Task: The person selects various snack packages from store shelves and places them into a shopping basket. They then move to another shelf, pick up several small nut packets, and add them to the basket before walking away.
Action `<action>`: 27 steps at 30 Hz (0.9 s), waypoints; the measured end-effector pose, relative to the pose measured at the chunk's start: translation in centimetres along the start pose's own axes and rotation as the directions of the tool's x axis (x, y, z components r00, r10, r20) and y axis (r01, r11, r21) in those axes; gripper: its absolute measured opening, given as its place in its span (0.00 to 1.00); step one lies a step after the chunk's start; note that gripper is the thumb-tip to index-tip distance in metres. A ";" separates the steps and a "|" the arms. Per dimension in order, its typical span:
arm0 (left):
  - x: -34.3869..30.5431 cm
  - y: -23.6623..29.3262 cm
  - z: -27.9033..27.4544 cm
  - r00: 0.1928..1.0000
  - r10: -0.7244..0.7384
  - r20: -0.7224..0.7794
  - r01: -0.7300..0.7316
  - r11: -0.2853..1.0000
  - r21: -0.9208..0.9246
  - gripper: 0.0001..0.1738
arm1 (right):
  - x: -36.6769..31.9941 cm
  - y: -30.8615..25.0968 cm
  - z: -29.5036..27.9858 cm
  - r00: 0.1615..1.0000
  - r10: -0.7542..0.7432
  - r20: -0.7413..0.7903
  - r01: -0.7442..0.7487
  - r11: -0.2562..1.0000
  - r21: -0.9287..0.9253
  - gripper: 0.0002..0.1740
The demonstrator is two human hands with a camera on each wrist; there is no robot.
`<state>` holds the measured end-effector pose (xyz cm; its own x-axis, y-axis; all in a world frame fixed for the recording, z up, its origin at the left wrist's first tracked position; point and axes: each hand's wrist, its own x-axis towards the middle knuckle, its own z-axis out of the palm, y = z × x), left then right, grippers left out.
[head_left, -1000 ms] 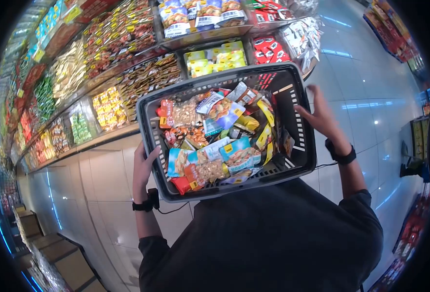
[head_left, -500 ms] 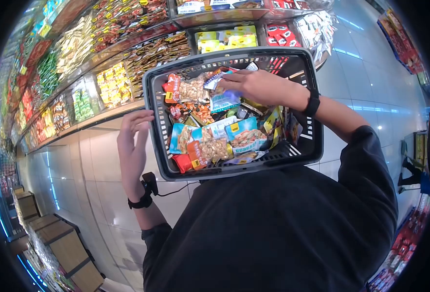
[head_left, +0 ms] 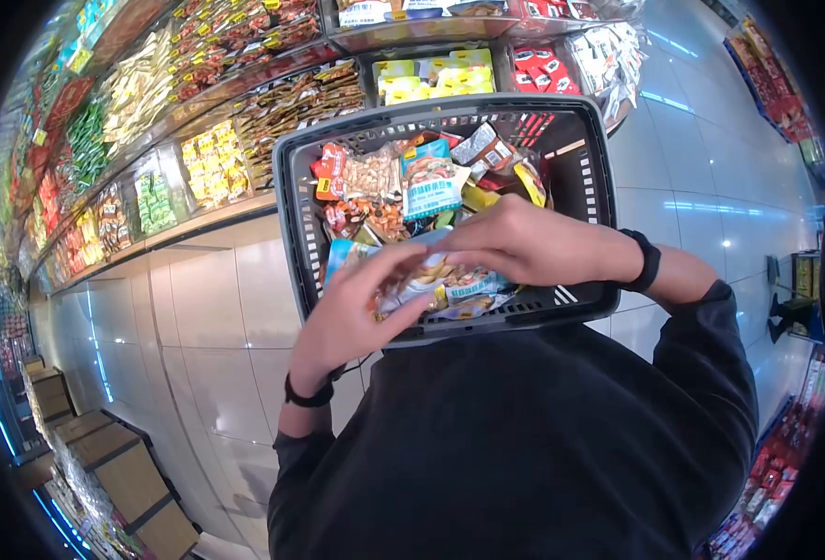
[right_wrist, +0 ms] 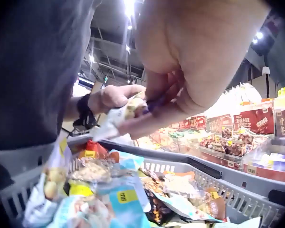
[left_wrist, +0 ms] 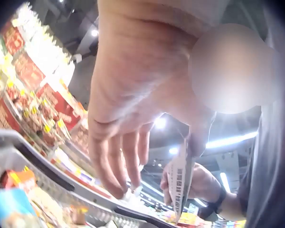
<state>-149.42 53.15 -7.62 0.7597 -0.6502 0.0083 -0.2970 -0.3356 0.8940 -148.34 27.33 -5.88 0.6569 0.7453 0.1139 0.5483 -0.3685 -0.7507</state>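
Over the near part of the dark grey shopping basket [head_left: 605, 187], my right hand [head_left: 543, 245] pinches a white and purple snack bag [right_wrist: 126, 114] between thumb and fingers. My left hand [head_left: 347, 317] is held at the other side of that bag. In the left wrist view its thumb lies against the bag's edge, while the other fingers hang fairly straight and apart from it. Beneath the hands lie several packed snacks, among them a turquoise bag [head_left: 431, 177], a red-topped bag of nuts [head_left: 361, 175] and a yellow packet [head_left: 530, 184]. Both hands partly cover the nearest packets.
Shelves of wrapped snacks run along the left and front, with yellow packets [head_left: 216, 163], green packets [head_left: 155, 201] and red packets [head_left: 543, 73]. Wooden boxes [head_left: 127, 467] stand at lower left. Tiled floor [head_left: 683, 168] extends to the right, with another display [head_left: 781, 79] beyond.
My right hand came in from the basket's right side, took the white and purple bag and brought it nearer, uncovering the turquoise bag. My left hand left the rim and moved over the basket.
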 end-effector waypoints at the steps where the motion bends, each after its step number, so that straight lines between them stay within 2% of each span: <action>1: -0.3 -1.1 0.6 0.999 -0.050 -0.007 0.050 0.989 0.139 0.20 | 0.4 0.1 0.0 0.996 0.046 0.072 -0.043 0.998 -0.050 0.13; 2: -0.8 -2.7 0.8 0.987 -0.103 -0.126 0.114 0.990 0.086 0.18 | 1.1 1.4 -0.6 0.991 0.115 0.069 -0.122 0.987 0.105 0.15; 4: -2.0 -5.3 0.2 0.941 -0.099 -0.324 0.122 0.991 0.050 0.16 | 0.8 3.5 -0.4 0.983 0.133 -0.127 -0.124 0.990 0.074 0.15; 5: -2.4 -5.9 0.2 0.891 -0.124 -0.437 0.094 0.992 -0.089 0.16 | 0.2 5.0 0.2 0.985 0.154 -0.075 -0.157 0.987 -0.037 0.22; 6: -2.8 -6.3 0.1 0.826 -0.164 -0.540 0.049 0.974 -0.221 0.16 | -0.5 5.9 1.3 0.985 0.156 -0.074 -0.159 0.987 -0.038 0.22; 8: -3.3 -6.9 -0.5 0.823 -0.187 -0.536 0.028 0.956 -0.291 0.16 | -1.4 7.0 4.1 0.995 0.084 0.053 -0.052 0.895 -0.442 0.27; 9: -3.1 -7.5 -0.3 0.797 -0.207 -0.567 0.033 0.953 -0.302 0.17 | -1.4 7.4 5.4 0.995 0.101 -0.006 -0.095 0.917 -0.388 0.28; 10: -2.9 -8.3 0.1 0.768 -0.228 -0.599 0.037 0.949 -0.314 0.17 | -1.4 7.7 5.9 0.995 0.098 -0.002 -0.091 0.917 -0.389 0.28; 11: -2.8 -9.7 0.9 0.771 -0.257 -0.583 0.023 0.925 -0.378 0.17 | -1.3 7.9 6.1 0.988 0.156 -0.008 -0.150 0.934 -0.324 0.26; 12: -2.7 -10.6 1.8 0.764 -0.206 -0.611 0.019 0.954 -0.298 0.18 | -1.1 8.2 6.2 0.977 0.213 -0.017 -0.210 0.942 -0.262 0.25; 14: -2.6 -9.6 2.2 0.765 -0.271 -0.585 0.058 0.933 -0.356 0.19 | -0.8 8.3 6.2 0.974 0.223 -0.039 -0.226 0.954 -0.196 0.23; 15: -2.5 -9.0 2.1 0.757 -0.307 -0.576 0.013 0.889 -0.457 0.18 | -0.7 8.2 5.9 0.966 0.252 -0.049 -0.257 0.952 -0.167 0.23; 16: -2.7 -9.0 2.0 0.758 -0.299 -0.579 0.006 0.891 -0.453 0.18 | -0.6 8.0 5.7 0.958 0.281 -0.055 -0.286 0.948 -0.136 0.23; 17: -2.9 -9.2 1.8 0.758 -0.299 -0.579 -0.005 0.886 -0.464 0.18 | -0.7 8.2 5.8 0.959 0.276 -0.059 -0.282 0.949 -0.142 0.23; 19: -3.0 -9.2 1.6 0.759 -0.291 -0.582 -0.019 0.884 -0.467 0.18 | -0.6 8.8 6.1 0.965 0.134 -0.225 -0.136 0.991 0.008 0.22; 20: -3.0 -9.1 1.6 0.760 -0.287 -0.583 -0.020 0.886 -0.463 0.18 | -0.5 8.9 6.1 0.964 0.132 -0.229 -0.134 0.991 0.007 0.22; 22: -3.0 -9.0 1.7 0.808 -0.351 -0.474 0.029 0.826 -0.563 0.16 | -0.3 8.6 6.0 0.978 0.065 -0.198 -0.085 0.992 -0.094 0.21; 23: -3.1 -9.3 1.6 0.832 -0.344 -0.435 0.053 0.831 -0.554 0.19 | 0.0 7.9 5.6 0.983 0.153 -0.101 -0.156 0.988 -0.021 0.20; 24: -3.1 -9.5 1.5 0.837 -0.338 -0.431 0.052 0.833 -0.551 0.19 | 0.0 8.1 5.6 0.982 0.156 -0.109 -0.159 0.987 -0.022 0.20; 26: -3.3 -9.7 1.5 0.844 -0.320 -0.431 0.038 0.837 -0.546 0.19 | 0.1 8.3 5.4 0.987 0.126 -0.099 -0.116 0.988 0.098 0.20; 27: -3.3 -9.5 1.6 0.840 -0.326 -0.434 0.038 0.833 -0.553 0.19 | 0.0 7.9 5.2 0.977 0.165 -0.135 -0.142 0.976 0.168 0.19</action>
<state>-150.01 57.40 -16.80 0.9860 -0.1406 -0.0901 0.1010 0.0726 0.9922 -146.70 27.35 -15.20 0.8023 0.5922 0.0749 0.3547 -0.3720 -0.8578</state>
